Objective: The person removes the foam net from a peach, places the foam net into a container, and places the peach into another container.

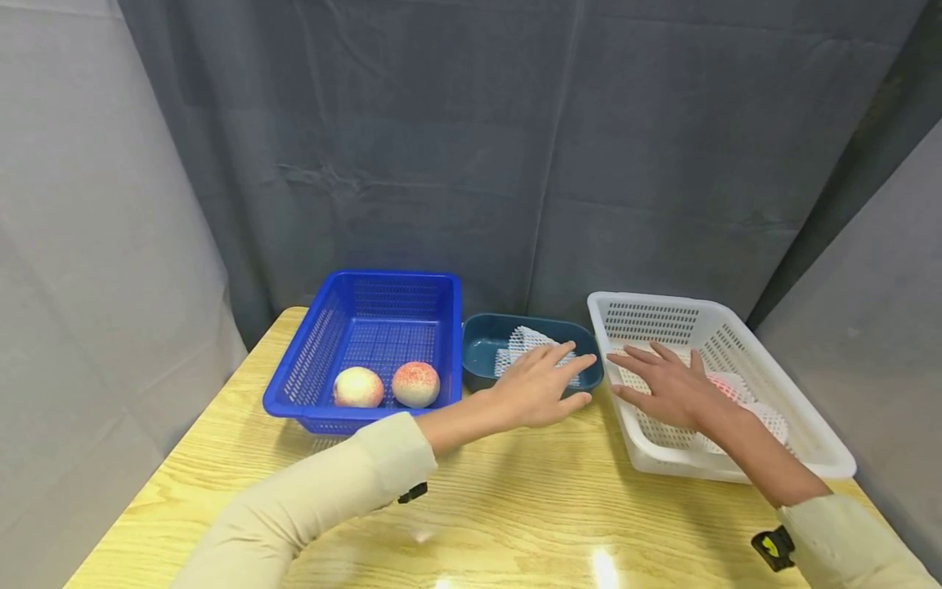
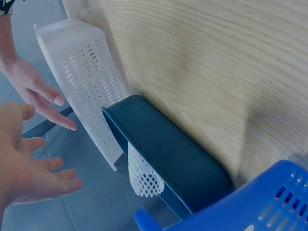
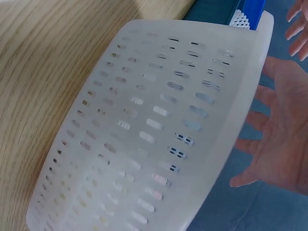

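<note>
My left hand [image 1: 540, 386] hovers palm down over the front of a dark teal tub [image 1: 480, 353], fingers spread and holding nothing. White foam netting [image 1: 524, 340] lies in that tub, partly hidden behind the hand. My right hand [image 1: 671, 391] is spread above the white perforated basket [image 1: 688, 465], with nothing in its grasp. Under and beside it in the basket lie white foam nets [image 1: 769, 420], one with pinkish red showing through. In the right wrist view the right-hand fingers [image 3: 257, 120] appear beyond the basket's rim, extended and apart.
At the left stands a blue perforated basket [image 1: 390, 331] holding two peach-like fruits, one pale yellow [image 1: 358, 388] and one redder [image 1: 416, 384]. All three containers line up on a wooden table [image 1: 515, 507]. A dark grey curtain [image 1: 456, 164] hangs behind them.
</note>
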`<state>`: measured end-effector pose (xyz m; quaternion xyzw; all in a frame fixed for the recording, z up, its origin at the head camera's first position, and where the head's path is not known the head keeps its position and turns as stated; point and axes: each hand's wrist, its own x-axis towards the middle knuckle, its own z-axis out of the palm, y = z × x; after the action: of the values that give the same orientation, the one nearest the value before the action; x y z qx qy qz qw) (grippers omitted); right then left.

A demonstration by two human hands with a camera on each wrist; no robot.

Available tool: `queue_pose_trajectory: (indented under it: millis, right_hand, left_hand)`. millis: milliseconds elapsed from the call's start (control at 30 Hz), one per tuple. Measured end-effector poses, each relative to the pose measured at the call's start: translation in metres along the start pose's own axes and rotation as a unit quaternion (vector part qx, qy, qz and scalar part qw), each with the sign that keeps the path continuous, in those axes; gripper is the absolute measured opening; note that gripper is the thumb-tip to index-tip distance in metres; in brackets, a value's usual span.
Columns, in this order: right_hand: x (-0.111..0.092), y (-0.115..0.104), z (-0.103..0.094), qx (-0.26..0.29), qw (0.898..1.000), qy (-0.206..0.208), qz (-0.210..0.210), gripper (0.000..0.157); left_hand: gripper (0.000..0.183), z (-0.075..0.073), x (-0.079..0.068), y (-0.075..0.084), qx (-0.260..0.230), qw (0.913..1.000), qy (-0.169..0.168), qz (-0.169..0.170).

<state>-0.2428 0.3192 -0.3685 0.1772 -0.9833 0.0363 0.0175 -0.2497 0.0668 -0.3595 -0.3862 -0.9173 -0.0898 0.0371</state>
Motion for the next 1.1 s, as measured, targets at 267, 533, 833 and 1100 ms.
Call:
queue_pose_trajectory:
  millis: [267, 533, 833, 1100]
  right_hand:
    - [-0.005, 0.006, 0.001, 0.001, 1.0, 0.0, 0.002, 0.063]
    - [-0.009, 0.007, -0.002, 0.002, 1.0, 0.003, 0.01, 0.058]
    - [-0.018, 0.014, -0.003, 0.004, 1.0, 0.002, 0.028, 0.059]
    - [-0.026, 0.025, -0.001, 0.005, 0.999, -0.005, 0.046, 0.06]
  left_hand:
    - [0.058, 0.006, 0.005, 0.007, 0.005, 0.9995, -0.01, 0.028]
    - [0.057, 0.011, 0.009, 0.015, 0.023, 0.9988, -0.022, 0.036]
    - [0.057, 0.017, 0.015, 0.025, 0.041, 0.9979, -0.02, 0.046]
    - [0.056, 0.022, 0.021, 0.038, 0.054, 0.9961, -0.03, 0.063]
